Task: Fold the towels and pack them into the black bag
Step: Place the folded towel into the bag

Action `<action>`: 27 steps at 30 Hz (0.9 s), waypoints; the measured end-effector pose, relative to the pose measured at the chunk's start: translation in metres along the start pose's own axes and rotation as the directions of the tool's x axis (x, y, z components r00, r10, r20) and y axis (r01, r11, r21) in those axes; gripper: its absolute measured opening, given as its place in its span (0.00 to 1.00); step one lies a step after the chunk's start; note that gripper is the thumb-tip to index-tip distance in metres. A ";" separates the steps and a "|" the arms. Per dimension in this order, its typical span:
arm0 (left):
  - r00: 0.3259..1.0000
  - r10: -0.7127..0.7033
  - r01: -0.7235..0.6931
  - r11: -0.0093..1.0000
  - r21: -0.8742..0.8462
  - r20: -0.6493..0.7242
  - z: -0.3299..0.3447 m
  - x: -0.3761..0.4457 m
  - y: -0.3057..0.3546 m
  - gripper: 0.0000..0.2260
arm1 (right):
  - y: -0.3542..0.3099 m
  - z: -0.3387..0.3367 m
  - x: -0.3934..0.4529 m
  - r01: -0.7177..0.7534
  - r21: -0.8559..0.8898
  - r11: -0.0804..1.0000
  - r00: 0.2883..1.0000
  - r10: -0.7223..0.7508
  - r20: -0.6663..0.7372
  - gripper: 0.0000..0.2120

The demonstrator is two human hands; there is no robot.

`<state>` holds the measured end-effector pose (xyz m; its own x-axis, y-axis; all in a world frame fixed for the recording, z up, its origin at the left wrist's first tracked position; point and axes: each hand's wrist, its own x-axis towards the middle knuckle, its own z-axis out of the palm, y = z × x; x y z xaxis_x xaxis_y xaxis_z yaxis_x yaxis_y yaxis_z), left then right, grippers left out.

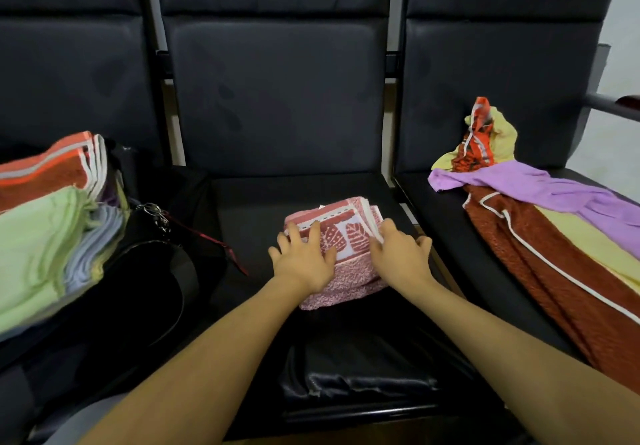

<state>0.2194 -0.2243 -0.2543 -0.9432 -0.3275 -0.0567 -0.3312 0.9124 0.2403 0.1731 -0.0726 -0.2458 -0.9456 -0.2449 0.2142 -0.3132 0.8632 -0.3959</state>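
Note:
A pink and red leaf-patterned towel [346, 236] lies folded into a small bundle on the middle black seat [263, 209]. My left hand [304, 257] rests flat on its left half with fingers spread. My right hand [398, 254] lies on its right edge, fingertips against the layered folds. On the left seat the black bag [152, 278] stands open, holding a stack of folded towels [45, 230] in green, orange and pale blue. On the right seat lies a loose heap of unfolded towels [540, 219]: purple, rust red with white trim, and yellow.
Three black padded chairs stand side by side with narrow gaps between them. A key ring [154, 214] and a red strap [207, 240] hang from the bag. A metal armrest [609, 105] sticks out at the far right. A dark shiny cloth [360, 375] lies near the seat's front edge.

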 end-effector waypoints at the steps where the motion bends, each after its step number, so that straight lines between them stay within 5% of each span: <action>1: 1.000 0.010 -0.010 1.000 -0.002 -0.007 0.000 0.000 0.002 0.28 | 0.003 -0.002 0.000 -0.003 0.045 0.999 1.000 0.003 -0.018 0.03; 4: 1.000 -0.009 0.009 1.000 0.012 0.015 0.006 -0.001 0.006 0.28 | 0.015 -0.006 0.000 -0.047 0.112 0.993 0.998 0.052 -0.037 0.04; 7: 0.994 -0.092 0.088 0.994 0.070 0.066 0.014 -0.001 0.009 0.28 | 0.023 -0.002 0.000 -0.093 -0.048 0.994 0.996 0.093 -0.018 0.07; 11: 0.991 -0.103 0.094 0.990 0.103 0.082 0.021 -0.002 0.009 0.28 | 0.018 -0.001 0.012 -0.158 -0.206 0.966 0.987 0.162 0.001 0.25; 17: 0.998 -0.051 0.053 0.996 -0.069 0.033 0.022 0.000 0.007 0.27 | 0.010 0.007 0.022 -0.132 -0.424 0.896 0.986 0.161 0.033 0.33; 21: 0.999 -0.033 0.036 0.991 -0.132 0.026 0.016 -0.002 0.002 0.27 | -0.001 0.016 0.022 -0.136 -0.314 0.940 0.973 0.186 0.138 0.25; 24: 1.000 -0.009 0.005 0.988 -0.157 -0.021 0.005 -0.006 -0.002 0.22 | -0.009 0.016 0.016 -0.075 -0.245 0.967 0.991 0.100 0.091 0.23; 27: 0.991 0.009 -0.018 0.998 -0.061 -0.133 -0.012 -0.012 -0.005 0.22 | -0.023 0.001 0.012 -0.084 0.033 0.996 0.986 0.078 0.146 0.18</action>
<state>0.2332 -0.2281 -0.2431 -0.9343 -0.3486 0.0750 -0.3122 0.9014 0.3001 0.1692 -0.0952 -0.2351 -0.9699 -0.2385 0.0498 -0.2355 0.8655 -0.4421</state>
